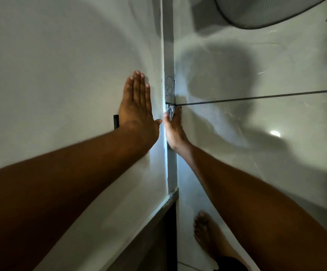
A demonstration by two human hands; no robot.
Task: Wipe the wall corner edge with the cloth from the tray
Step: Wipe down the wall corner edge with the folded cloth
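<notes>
The wall corner edge [168, 55] runs as a narrow grey vertical strip down the middle of the view, with blue scribbles on it just above my hands. My right hand [174, 130] presses a small grey-white cloth [170, 112] against this strip, fingers closed on the cloth, right below a dark horizontal line. My left hand [137, 108] lies flat and open on the white wall [61, 75] to the left of the corner, holding nothing. The tray is out of view.
A glossy tiled floor [266, 118] with a dark grout line [256, 97] lies to the right. My bare foot [207, 233] stands by the wall base. A dark gap [168, 227] opens below the corner strip. A small black object [116, 121] sits on the left wall.
</notes>
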